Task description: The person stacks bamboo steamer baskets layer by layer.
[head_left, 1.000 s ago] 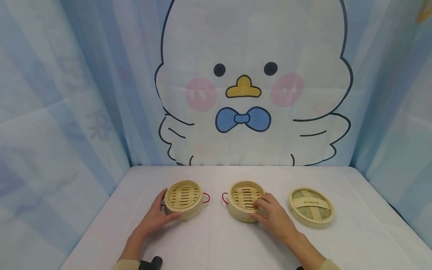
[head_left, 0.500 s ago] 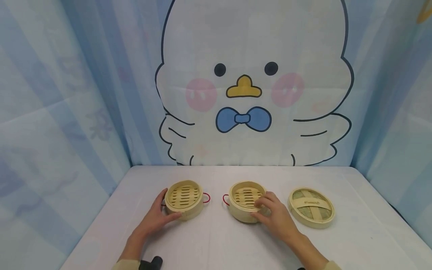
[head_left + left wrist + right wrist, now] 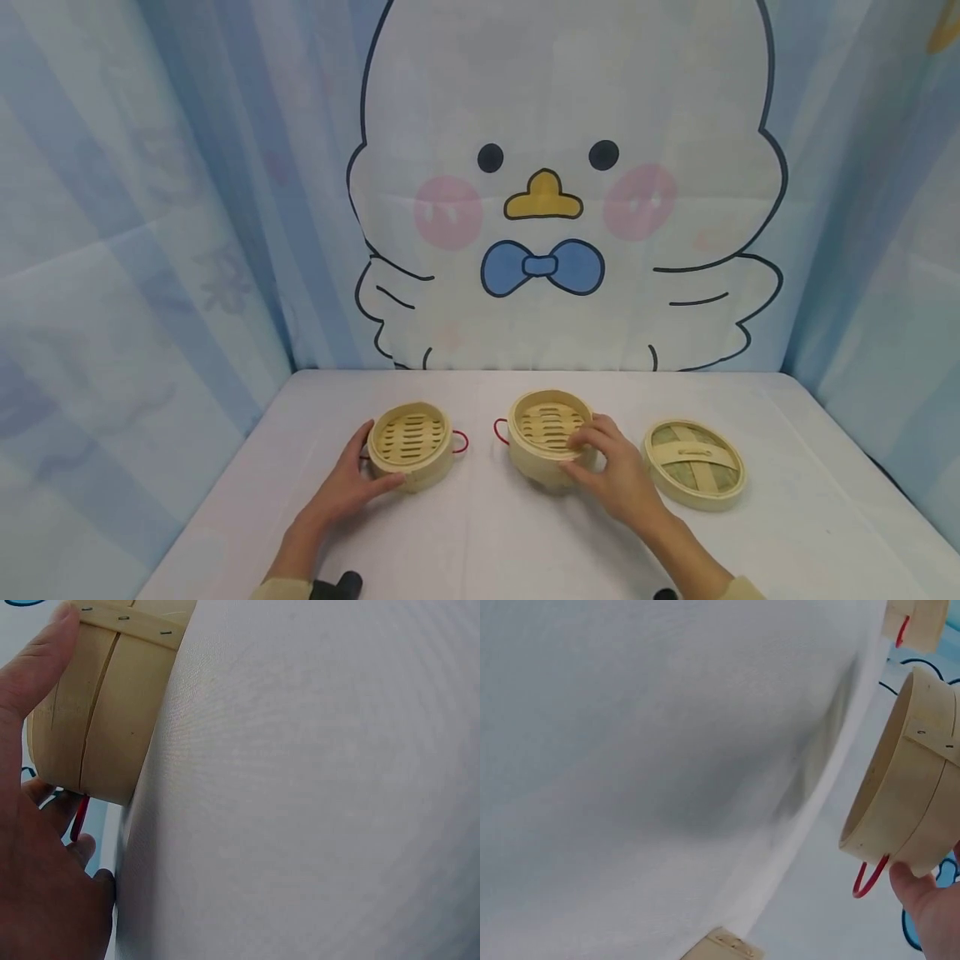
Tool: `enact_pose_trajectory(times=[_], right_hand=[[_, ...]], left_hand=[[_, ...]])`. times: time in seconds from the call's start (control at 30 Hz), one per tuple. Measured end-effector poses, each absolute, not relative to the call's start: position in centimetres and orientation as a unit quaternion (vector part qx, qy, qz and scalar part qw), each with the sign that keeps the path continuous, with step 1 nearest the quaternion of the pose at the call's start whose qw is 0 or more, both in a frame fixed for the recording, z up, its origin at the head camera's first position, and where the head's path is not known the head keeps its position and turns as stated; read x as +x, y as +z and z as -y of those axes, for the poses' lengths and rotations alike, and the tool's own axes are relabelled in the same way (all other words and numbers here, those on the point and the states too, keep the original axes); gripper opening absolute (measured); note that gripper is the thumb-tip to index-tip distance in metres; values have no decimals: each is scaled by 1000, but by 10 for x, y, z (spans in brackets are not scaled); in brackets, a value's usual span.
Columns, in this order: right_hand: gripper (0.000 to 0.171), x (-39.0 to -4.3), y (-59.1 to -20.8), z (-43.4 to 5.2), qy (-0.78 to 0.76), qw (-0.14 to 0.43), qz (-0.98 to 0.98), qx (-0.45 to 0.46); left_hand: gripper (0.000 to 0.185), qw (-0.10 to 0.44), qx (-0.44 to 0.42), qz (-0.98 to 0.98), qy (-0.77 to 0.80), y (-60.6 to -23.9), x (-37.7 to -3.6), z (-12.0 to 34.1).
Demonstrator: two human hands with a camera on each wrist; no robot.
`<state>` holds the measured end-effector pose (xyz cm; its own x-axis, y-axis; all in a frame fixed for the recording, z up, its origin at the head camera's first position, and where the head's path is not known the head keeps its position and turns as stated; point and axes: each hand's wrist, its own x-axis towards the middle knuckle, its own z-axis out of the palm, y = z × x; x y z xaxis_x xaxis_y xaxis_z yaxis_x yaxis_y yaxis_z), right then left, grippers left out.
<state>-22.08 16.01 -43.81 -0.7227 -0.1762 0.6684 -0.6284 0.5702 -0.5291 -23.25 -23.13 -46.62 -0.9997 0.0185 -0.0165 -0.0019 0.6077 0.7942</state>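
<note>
one steamer basket (image 3: 534,460) hangs just above the white table (image 3: 480,546), its right side gripped between thumb and fingers of a person's right hand (image 3: 618,477). the left hand (image 3: 347,487) clasps a second basket (image 3: 408,439), which sits on the table. from where i stand, both look light, stiff and not slippery, though thin bamboo might crack if squeezed hard; the side wall (image 3: 901,806) seems a surer hold than the thin red loop (image 3: 876,876). a round lid (image 3: 693,463) lies to the right.

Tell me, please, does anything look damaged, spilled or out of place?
Nothing stands out. I see no spill or damage; the right hand holds one round, pale bamboo steamer basket above the white table.
</note>
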Motion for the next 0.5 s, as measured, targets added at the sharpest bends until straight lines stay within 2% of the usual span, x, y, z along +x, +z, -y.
enact_pose_trajectory(times=[0.27,0.5], right_hand=[[30,-223,-428,-149,419,245,851,200],[32,-227,-429,-139,430,253,841,210]], left_hand=[[118,8,1,-897,442,-468,-232,233],[119,5,-6,-897,442,-468,-234,233]])
